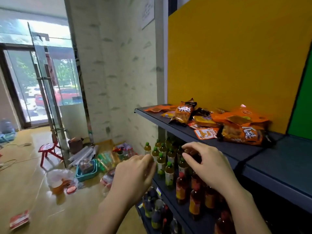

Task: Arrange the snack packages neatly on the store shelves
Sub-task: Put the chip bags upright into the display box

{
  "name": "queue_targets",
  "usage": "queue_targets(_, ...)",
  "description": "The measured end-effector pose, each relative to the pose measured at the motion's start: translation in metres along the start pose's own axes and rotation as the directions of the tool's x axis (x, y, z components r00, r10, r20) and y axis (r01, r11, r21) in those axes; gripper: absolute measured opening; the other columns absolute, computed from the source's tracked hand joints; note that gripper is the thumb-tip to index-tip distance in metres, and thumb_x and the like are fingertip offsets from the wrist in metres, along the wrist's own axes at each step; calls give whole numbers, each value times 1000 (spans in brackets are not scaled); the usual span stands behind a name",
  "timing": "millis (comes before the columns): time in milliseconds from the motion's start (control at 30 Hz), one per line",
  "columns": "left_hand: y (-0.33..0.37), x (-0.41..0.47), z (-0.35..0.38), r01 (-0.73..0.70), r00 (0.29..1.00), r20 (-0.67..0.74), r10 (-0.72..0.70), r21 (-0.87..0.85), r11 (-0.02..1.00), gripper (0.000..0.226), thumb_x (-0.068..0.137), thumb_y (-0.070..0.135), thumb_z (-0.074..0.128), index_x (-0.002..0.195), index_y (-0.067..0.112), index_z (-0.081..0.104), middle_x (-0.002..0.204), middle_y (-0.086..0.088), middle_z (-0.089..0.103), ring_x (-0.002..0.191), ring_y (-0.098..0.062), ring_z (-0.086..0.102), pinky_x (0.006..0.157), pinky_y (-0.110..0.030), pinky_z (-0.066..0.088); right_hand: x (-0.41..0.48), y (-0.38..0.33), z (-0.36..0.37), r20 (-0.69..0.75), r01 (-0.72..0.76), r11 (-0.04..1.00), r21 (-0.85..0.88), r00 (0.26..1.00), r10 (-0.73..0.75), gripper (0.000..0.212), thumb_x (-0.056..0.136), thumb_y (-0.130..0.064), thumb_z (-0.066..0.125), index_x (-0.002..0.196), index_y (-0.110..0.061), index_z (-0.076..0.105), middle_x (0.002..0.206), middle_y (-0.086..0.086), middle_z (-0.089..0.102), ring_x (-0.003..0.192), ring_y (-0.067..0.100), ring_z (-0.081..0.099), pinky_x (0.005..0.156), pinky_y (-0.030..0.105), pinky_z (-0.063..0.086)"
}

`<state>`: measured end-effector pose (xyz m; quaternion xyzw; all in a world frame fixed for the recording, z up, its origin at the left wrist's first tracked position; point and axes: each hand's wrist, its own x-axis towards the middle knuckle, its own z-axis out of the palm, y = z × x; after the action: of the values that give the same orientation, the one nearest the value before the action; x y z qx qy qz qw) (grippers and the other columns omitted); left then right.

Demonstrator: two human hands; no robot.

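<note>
Head view: orange foil snack packages (219, 122) lie jumbled on the dark blue metal shelf (287, 156), unsorted. Below that shelf, over bottles, the left hand (135, 174) and right hand (207, 164) hover empty, fingers loosely curled apart, seemingly ready to reach.

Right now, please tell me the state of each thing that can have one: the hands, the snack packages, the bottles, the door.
left hand: empty, fingers loosely curled
right hand: empty, fingers bent, raised before the shelves
snack packages: heaped untidily on the top shelf
green-capped bottles: upright, in rows
red-capped bottles: upright
glass door: open
</note>
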<state>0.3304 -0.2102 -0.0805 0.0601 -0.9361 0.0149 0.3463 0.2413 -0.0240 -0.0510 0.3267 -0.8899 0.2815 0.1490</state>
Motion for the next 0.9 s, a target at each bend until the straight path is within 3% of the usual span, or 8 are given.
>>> queue_targets(133,-21,63,43,-99,995,-16,98,-65,993,35,88,43,33,75,24,59,64,10,61,56,-10,61,42,-26,45,49,18,11,-77,-105,994,-24,992,103,25,92,-43,49,115,-40,57,116,-23,58,108,4,53,77,24,38)
queue_targets(300,-31,143,101,-197,980,-56,190,-184,963,31,88,43,38,82,24,62,72,10,66,65,-13,64,47,-29,47,101,53,25,-204,-189,978,-94,965,167,24,90,-42,52,112,-38,61,112,-22,63,103,3,57,75,24,44)
queue_targets(567,-19,249,185,-250,967,-140,211,-392,886,35,84,44,37,86,22,64,79,4,67,73,-20,65,56,-30,47,146,101,11,-386,-389,911,-133,867,314,21,86,-38,59,106,-35,65,104,-20,65,97,4,60,79,25,46)
queue_targets(733,-11,294,226,-277,959,-189,212,-463,842,40,83,42,39,92,13,65,84,-4,66,80,-26,62,64,-32,48,144,117,-2,-513,-583,802,-134,733,447,23,87,-40,57,109,-37,63,99,-23,61,92,4,54,73,27,43)
queue_targets(833,-15,314,248,-242,966,-197,167,-466,851,45,84,40,44,102,4,63,100,-14,65,94,-34,60,76,-40,49,137,122,-1,-613,-693,718,-65,596,519,25,86,-40,57,111,-35,62,108,-15,66,104,13,59,83,35,48)
queue_targets(900,-21,324,258,-166,982,-161,98,-491,855,50,85,37,57,113,-4,58,114,-25,60,106,-42,56,86,-48,48,132,124,2,-672,-760,648,-41,501,545,34,87,-39,58,119,-28,59,118,-8,64,113,17,55,89,37,44)
